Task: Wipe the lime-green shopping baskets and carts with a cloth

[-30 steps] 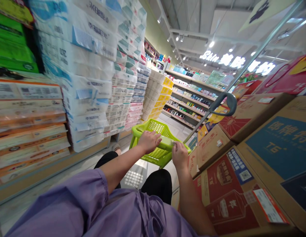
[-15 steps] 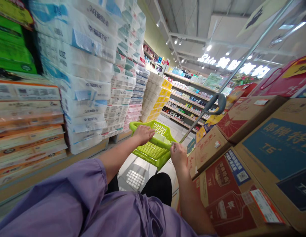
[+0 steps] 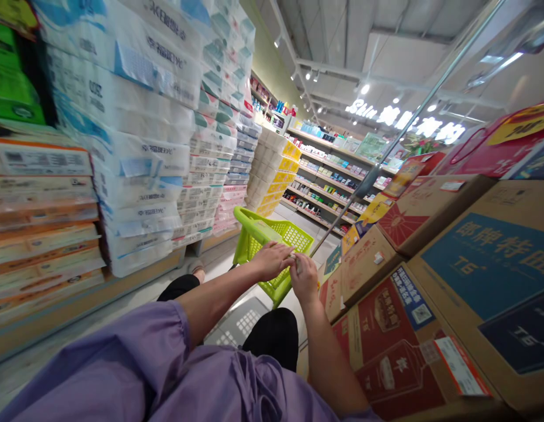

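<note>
A lime-green shopping cart [image 3: 263, 230] stands ahead of me, its perforated basket tilted in view. My left hand [image 3: 273, 261] lies over the right part of the cart's handle, fingers closed together and reaching to my right fingertips. Whether it grips the bar is hidden. My right hand [image 3: 304, 276] is closed in a pinch at the handle's right end, touching the left fingers. A small pale bit shows between the fingertips, too small to name.
Stacked tissue packs [image 3: 144, 146] rise along the left, with yellow-and-white packs [image 3: 272, 173] farther on. Printed cartons [image 3: 486, 264] line the right side. A slanting metal pole [image 3: 363, 184] stands near the cart's right side. Stocked shelves [image 3: 328, 176] cross the back.
My left hand has slid right along the handle to meet my right hand, which has shifted slightly left. The cart's left side has swung nearer, and a foot now shows at left.
</note>
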Demonstrator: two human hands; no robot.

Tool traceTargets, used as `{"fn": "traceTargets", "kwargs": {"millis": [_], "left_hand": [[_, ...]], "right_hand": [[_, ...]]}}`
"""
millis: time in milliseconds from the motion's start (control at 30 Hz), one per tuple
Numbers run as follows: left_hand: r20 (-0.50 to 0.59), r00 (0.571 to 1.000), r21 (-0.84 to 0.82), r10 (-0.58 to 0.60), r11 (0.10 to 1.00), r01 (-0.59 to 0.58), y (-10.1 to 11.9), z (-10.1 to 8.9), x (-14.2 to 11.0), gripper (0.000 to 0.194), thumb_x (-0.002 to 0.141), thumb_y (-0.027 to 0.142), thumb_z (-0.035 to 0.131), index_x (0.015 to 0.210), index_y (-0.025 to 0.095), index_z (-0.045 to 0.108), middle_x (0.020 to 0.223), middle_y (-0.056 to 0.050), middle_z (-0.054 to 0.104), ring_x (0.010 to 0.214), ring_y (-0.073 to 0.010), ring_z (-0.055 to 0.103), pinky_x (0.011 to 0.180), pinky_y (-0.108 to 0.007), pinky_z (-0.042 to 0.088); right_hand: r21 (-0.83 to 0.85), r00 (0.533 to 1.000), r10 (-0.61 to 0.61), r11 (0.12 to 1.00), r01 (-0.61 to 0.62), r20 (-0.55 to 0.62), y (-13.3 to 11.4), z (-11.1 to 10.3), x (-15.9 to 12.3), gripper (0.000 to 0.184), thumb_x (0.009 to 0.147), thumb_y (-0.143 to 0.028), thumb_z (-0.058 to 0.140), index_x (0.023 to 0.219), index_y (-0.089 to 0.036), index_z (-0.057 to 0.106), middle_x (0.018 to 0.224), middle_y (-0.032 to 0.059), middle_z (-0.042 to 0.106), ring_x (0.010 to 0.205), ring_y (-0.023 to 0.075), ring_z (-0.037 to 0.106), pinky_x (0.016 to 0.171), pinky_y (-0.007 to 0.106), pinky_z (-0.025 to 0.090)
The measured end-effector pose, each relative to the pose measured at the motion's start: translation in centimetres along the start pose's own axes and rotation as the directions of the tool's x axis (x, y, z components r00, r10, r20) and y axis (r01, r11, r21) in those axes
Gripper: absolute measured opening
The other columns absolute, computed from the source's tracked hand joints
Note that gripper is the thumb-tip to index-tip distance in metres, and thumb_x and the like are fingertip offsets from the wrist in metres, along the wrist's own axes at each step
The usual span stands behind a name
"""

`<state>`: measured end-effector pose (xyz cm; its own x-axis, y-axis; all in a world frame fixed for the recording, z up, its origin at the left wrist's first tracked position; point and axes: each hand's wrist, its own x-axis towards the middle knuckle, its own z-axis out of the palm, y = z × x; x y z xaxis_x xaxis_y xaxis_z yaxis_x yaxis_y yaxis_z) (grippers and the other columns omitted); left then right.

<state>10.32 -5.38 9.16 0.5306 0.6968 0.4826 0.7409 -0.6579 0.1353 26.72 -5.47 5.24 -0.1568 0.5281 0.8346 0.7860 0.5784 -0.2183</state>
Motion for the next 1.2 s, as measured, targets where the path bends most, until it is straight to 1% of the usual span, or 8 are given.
{"fn": "traceTargets", "kwargs": {"millis": [167,333,467,667,833,933,1100,1200], "left_hand": [[0.048,0.999,0.051,-0.024,0.998,0.021,-0.7,0.5,1.4,0.044,0.099,0.042,0.025,0.126,0.023,0.053,0.134,-0.007,0.057,0.130,-0.0191,0.045,0.112,-0.043,0.025],[0.078,0.975,0.016,-0.207,0.978,0.206,-1.8,1.4,3.1,0.048,0.098,0.044,0.027,0.130,0.019,0.052,0.144,-0.011,0.046,0.141,-0.0255,0.028,0.115,-0.049,0.022],[0.015,0.973,-0.045,-0.232,0.972,0.232,-2.9,1.8,3.1,0.048,0.098,0.041,0.025,0.123,0.015,0.056,0.141,-0.014,0.050,0.140,-0.0276,0.031,0.114,-0.050,0.025],[-0.164,0.958,-0.069,-0.234,0.972,0.226,-4.4,1.7,0.6,0.040,0.097,0.036,0.027,0.111,0.015,0.058,0.128,-0.013,0.059,0.136,-0.0260,0.036,0.115,-0.050,0.027],[-0.264,0.939,-0.076,-0.220,0.975,0.207,-6.7,-0.1,-1.9,0.037,0.097,0.031,0.027,0.102,0.014,0.060,0.116,-0.013,0.064,0.132,-0.0235,0.043,0.114,-0.046,0.031],[-0.301,0.916,-0.081,-0.265,0.964,0.252,-7.6,-1.8,-3.0,0.040,0.097,0.029,0.025,0.092,0.015,0.063,0.109,-0.011,0.067,0.126,-0.0224,0.049,0.109,-0.043,0.037],[-0.307,0.923,0.044,-0.232,0.965,0.257,-5.9,-3.6,-4.6,0.041,0.095,0.029,0.034,0.071,0.018,0.065,0.081,-0.009,0.070,0.112,-0.0269,0.056,0.101,-0.048,0.039],[-0.355,0.916,0.136,-0.188,0.959,0.250,-4.7,-3.8,-5.7,0.037,0.093,0.029,0.039,0.070,0.018,0.064,0.078,-0.010,0.068,0.102,-0.0261,0.058,0.098,-0.047,0.039]], "right_hand": [[0.069,0.987,0.151,0.986,-0.154,0.044,2.6,0.2,0.9,0.036,0.095,-0.036,0.032,0.099,-0.015,0.061,0.094,0.0116,0.064,0.092,0.0216,0.058,0.087,0.038,0.046],[0.160,0.966,0.231,0.955,-0.248,0.120,3.1,1.8,2.3,0.038,0.094,-0.039,0.032,0.104,-0.016,0.061,0.102,0.0123,0.064,0.100,0.0220,0.058,0.093,0.039,0.044],[0.182,0.978,0.183,0.963,-0.199,0.099,2.4,3.0,2.1,0.035,0.095,-0.038,0.035,0.106,-0.017,0.060,0.105,0.0129,0.062,0.103,0.0224,0.056,0.096,0.041,0.043],[0.245,0.996,0.073,0.966,-0.085,0.056,-0.3,3.3,0.3,0.031,0.096,-0.032,0.038,0.116,-0.019,0.058,0.117,0.0133,0.059,0.114,0.0214,0.052,0.101,0.040,0.042],[0.230,0.997,-0.033,0.973,0.016,0.071,-3.4,3.6,-0.1,0.031,0.096,-0.025,0.040,0.121,-0.021,0.058,0.120,0.0097,0.061,0.117,0.0199,0.052,0.104,0.038,0.040],[0.180,0.995,-0.076,0.982,0.063,0.066,-5.1,4.2,-0.3,0.032,0.096,-0.022,0.043,0.124,-0.022,0.058,0.121,0.0072,0.063,0.117,0.0202,0.053,0.106,0.039,0.038],[0.143,0.988,-0.153,0.979,0.148,0.026,-7.4,5.8,-1.1,0.037,0.096,-0.018,0.042,0.130,-0.024,0.056,0.127,0.0062,0.062,0.119,0.0197,0.053,0.103,0.038,0.040],[0.136,0.976,-0.216,0.967,0.214,-0.001,-7.9,6.3,-1.7,0.041,0.096,-0.015,0.040,0.134,-0.025,0.053,0.133,0.0060,0.058,0.124,0.0193,0.050,0.104,0.038,0.041]]}}
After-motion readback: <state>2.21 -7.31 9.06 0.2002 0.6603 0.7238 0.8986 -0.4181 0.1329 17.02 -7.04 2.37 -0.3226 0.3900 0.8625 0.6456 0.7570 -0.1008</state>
